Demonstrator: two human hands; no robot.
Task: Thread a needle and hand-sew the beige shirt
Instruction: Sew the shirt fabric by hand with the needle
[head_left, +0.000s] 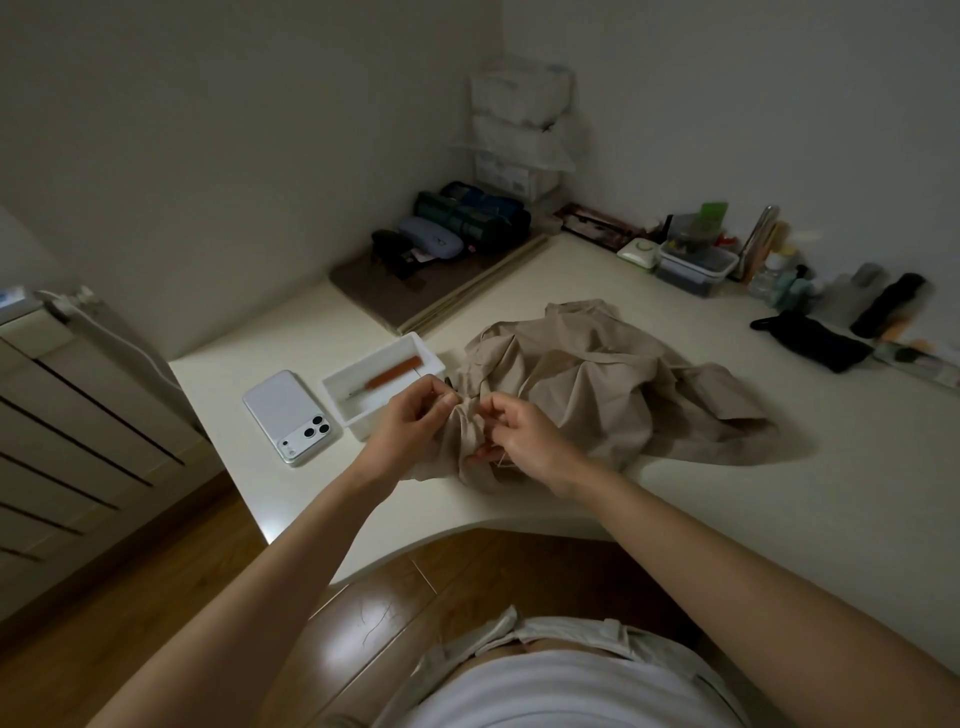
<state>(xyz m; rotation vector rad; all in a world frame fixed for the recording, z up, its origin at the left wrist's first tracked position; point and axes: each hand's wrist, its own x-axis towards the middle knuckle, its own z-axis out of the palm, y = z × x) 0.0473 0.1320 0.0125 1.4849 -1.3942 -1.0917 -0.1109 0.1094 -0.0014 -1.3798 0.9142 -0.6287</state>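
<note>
Nearest, at the near edge of the beige shirt (613, 384), the left hand (415, 413) and right hand (524, 436) are both pinching one bunched fold, each grip closing on cloth. The needle and thread are too small to make out. Stitching is probably under way, and the next move is calling for drawing the thread snug without puckering that fold. The shirt is lying crumpled on the worktop (727, 499). Just left of the shirt a white tray (356, 423) is holding an orange-handled seam ripper (395, 373), and a phone (283, 410) is lying further left. Behind the shirt, a lidded container (696, 267) and bottles are lining the wall, well apart and blocking nothing.
</note>
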